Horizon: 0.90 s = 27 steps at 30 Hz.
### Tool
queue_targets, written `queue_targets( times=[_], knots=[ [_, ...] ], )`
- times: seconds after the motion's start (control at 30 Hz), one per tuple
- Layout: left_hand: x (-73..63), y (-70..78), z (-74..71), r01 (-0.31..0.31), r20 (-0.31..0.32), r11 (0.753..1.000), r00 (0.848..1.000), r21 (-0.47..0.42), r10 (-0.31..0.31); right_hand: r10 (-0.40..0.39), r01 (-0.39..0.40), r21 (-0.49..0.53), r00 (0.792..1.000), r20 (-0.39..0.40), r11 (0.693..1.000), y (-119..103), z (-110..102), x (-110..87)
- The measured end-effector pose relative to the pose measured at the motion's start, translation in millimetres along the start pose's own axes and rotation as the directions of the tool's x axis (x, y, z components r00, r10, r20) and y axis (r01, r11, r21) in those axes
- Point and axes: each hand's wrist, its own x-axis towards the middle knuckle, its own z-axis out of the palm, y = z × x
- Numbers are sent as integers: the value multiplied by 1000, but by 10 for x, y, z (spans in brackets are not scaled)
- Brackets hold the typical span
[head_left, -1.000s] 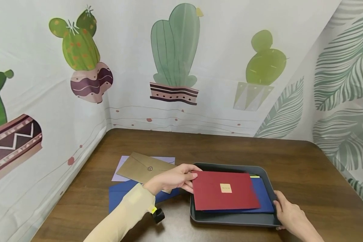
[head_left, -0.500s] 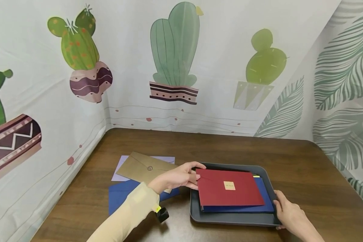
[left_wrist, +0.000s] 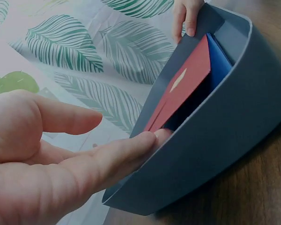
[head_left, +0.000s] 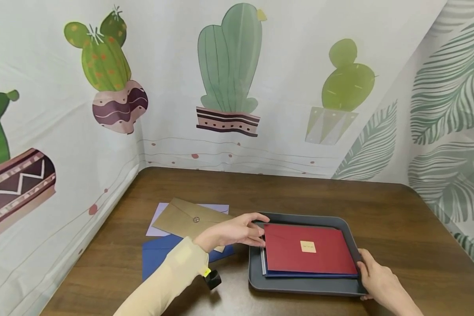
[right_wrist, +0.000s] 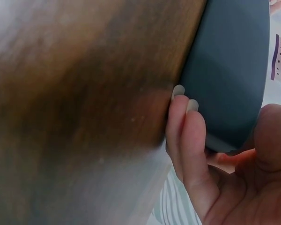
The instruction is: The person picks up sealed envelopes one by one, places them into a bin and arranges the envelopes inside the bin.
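A red envelope (head_left: 296,250) with a pale gold label lies on top of a blue envelope (head_left: 312,275) in the dark grey tray (head_left: 308,288). Pale edges of other flat pieces show at the stack's left side. My left hand (head_left: 237,231) is at the tray's left end, its fingers extended near the red envelope's left edge. In the left wrist view the thumb stands apart from the fingers (left_wrist: 107,161), and the fingertips reach over the rim; whether they touch the envelope I cannot tell. My right hand (head_left: 383,278) grips the tray's right end, thumb at the rim and fingers on the outer wall.
Left of the tray, a brown envelope (head_left: 185,217) with a round seal overlaps a lilac envelope (head_left: 158,217). A blue envelope (head_left: 156,256) lies in front of them, partly behind the left sleeve. All rest on the wooden table (head_left: 284,188), backed by a cactus-print curtain (head_left: 166,87).
The red envelope has shifted right and dropped flat onto the stack, covering most of the blue one. My left hand has moved slightly right and let it go. The right hand stays put.
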Motion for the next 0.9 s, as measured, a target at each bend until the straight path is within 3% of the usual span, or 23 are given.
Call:
queue_targets(
  times=[0.53,0.77,0.9],
  knots=[
    [-83,20,-69,-13,30,998,999,59,12,5,-5,19,1000,6,1000,-4,6,-2],
    [-157,23,-209,-51,52,997,997,65,48,-2,2,7,1000,0,1000,3,2,0],
    [-239,17,-337,-65,14,990,998,124,64,-6,6,6,1000,-1,1000,6,-3,3]
  ],
)
